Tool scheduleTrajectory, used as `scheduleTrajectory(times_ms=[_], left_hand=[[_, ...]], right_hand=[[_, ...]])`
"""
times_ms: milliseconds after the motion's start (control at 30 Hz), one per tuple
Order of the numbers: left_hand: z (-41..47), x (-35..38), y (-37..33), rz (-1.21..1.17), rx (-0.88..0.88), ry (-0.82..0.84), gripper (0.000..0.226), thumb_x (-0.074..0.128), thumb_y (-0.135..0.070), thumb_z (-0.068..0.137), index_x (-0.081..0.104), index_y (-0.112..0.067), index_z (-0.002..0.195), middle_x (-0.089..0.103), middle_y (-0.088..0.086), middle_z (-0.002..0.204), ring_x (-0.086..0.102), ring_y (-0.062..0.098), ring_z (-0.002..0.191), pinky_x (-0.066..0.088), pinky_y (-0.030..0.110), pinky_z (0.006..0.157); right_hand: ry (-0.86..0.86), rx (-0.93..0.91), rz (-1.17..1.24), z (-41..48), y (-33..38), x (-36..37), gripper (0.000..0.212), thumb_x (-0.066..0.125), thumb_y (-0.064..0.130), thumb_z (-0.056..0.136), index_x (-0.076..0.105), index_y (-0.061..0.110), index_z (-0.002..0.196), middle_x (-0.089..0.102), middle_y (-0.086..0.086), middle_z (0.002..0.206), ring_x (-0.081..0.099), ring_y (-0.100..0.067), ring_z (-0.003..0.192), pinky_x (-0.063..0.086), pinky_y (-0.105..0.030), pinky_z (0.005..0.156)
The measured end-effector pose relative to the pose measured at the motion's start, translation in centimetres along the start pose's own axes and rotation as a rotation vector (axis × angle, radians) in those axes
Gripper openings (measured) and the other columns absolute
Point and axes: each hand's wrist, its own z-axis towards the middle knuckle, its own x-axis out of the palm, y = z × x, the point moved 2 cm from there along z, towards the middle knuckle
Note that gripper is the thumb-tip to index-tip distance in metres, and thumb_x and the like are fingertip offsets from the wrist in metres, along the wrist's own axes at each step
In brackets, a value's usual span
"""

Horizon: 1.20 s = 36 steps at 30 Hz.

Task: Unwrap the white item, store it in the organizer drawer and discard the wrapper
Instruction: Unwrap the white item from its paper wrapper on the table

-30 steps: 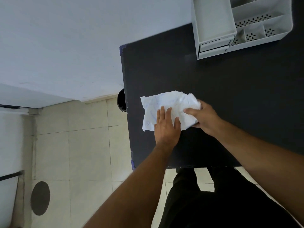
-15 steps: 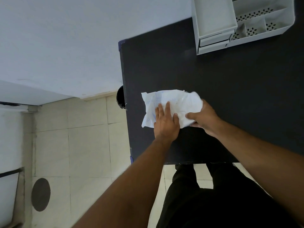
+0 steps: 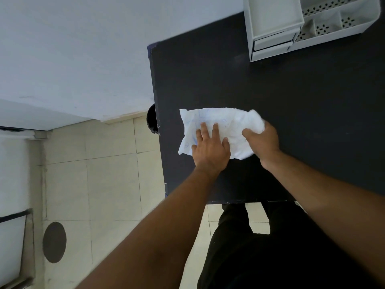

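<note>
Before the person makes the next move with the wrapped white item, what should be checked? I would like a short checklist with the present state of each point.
1. Left hand presses the white item flat on the table: ok.
2. Right hand grips the item's right end: ok.
3. Wrapper torn open: cannot tell.
4. Organizer drawer pulled out, nothing seen inside: ok.
5. Dark round object beside the table's left edge is a bin for the wrapper: cannot tell.
</note>
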Motion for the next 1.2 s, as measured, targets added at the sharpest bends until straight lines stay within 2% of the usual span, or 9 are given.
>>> scheduleTrajectory(times_ms=[133,267,400,533,667,767,933,1033,1200], left_hand=[[0.5,-0.5,-0.4,0.048,0.052,-0.005,0.064,0.029,-0.051,0.106,0.013,-0.025,0.162,0.000,0.009,0.172,0.003,0.035,0.157,0.024,0.063,0.117],[1.4,-0.9,-0.2,-0.005,0.090,0.014,0.062,0.027,-0.052,0.106,0.013,-0.029,0.162,0.003,0.006,0.172,0.004,0.031,0.158,0.027,0.064,0.116],[2.0,-1.1,-0.4,0.003,0.036,0.014,0.062,0.026,-0.053,0.106,0.014,-0.029,0.162,0.005,0.006,0.172,0.007,0.030,0.157,0.024,0.063,0.117],[2.2,-1.1,-0.9,0.005,0.006,0.008,0.063,0.025,-0.055,0.105,0.012,-0.030,0.162,0.004,0.008,0.172,0.006,0.033,0.157,0.022,0.063,0.117],[2.4,-1.1,-1.0,0.003,-0.004,0.015,0.061,0.024,-0.054,0.105,0.013,-0.035,0.162,0.003,0.009,0.172,0.006,0.034,0.157,0.023,0.063,0.116],[2.4,-1.2,-1.1,0.009,-0.005,0.015,0.060,0.023,-0.054,0.105,0.012,-0.036,0.161,0.003,0.009,0.172,0.006,0.034,0.157,0.022,0.064,0.116],[2.7,-1.5,-1.0,-0.038,-0.024,0.010,0.059,0.026,-0.048,0.106,0.012,-0.034,0.162,0.001,0.007,0.172,0.005,0.033,0.157,0.028,0.063,0.115],[2.6,-1.7,-0.8,-0.048,-0.017,0.014,0.061,0.029,-0.044,0.104,0.012,-0.033,0.162,0.002,0.007,0.172,0.005,0.032,0.157,0.030,0.062,0.113],[2.6,-1.6,-0.5,-0.087,-0.018,0.029,0.060,0.027,-0.045,0.105,0.012,-0.032,0.162,-0.001,0.005,0.172,0.002,0.030,0.157,0.027,0.064,0.114]], right_hand=[[0.035,-0.018,0.031,0.5,0.4,0.0,0.044,0.076,0.020,0.084,0.061,0.022,0.126,0.068,0.006,0.109,0.067,-0.015,0.100,0.056,-0.032,0.083],[-0.004,-0.003,0.034,0.9,0.7,0.0,0.041,0.075,0.016,0.087,0.065,0.019,0.127,0.070,0.000,0.114,0.068,-0.018,0.101,0.057,-0.035,0.087],[-0.077,-0.024,0.130,0.7,1.4,-0.3,0.034,0.074,0.015,0.088,0.066,0.022,0.120,0.069,0.009,0.101,0.067,-0.007,0.090,0.054,-0.023,0.074],[0.034,0.029,0.195,0.7,1.6,-0.4,0.029,0.080,0.018,0.084,0.064,0.031,0.104,0.070,0.010,0.100,0.069,-0.012,0.094,0.058,-0.032,0.078],[-0.024,-0.007,0.092,1.0,1.5,-0.5,0.036,0.072,0.010,0.088,0.066,0.017,0.123,0.071,0.003,0.108,0.069,-0.015,0.098,0.056,-0.029,0.080],[-0.086,-0.030,0.141,0.9,1.7,-0.6,0.045,0.070,0.009,0.087,0.062,0.018,0.130,0.067,0.008,0.105,0.067,-0.014,0.099,0.057,-0.031,0.083],[0.092,-0.011,0.139,1.0,1.3,-0.2,0.073,0.082,0.002,0.077,0.050,0.021,0.140,0.061,0.003,0.127,0.060,-0.016,0.114,0.055,-0.037,0.093],[0.145,0.029,0.112,0.6,1.1,-0.3,0.067,0.075,-0.007,0.080,0.054,0.020,0.138,0.062,0.003,0.120,0.061,-0.020,0.115,0.054,-0.036,0.089],[-0.046,-0.015,0.199,0.3,1.5,-1.5,0.063,0.072,0.000,0.083,0.054,0.023,0.139,0.061,0.004,0.125,0.060,-0.016,0.113,0.053,-0.033,0.089]])
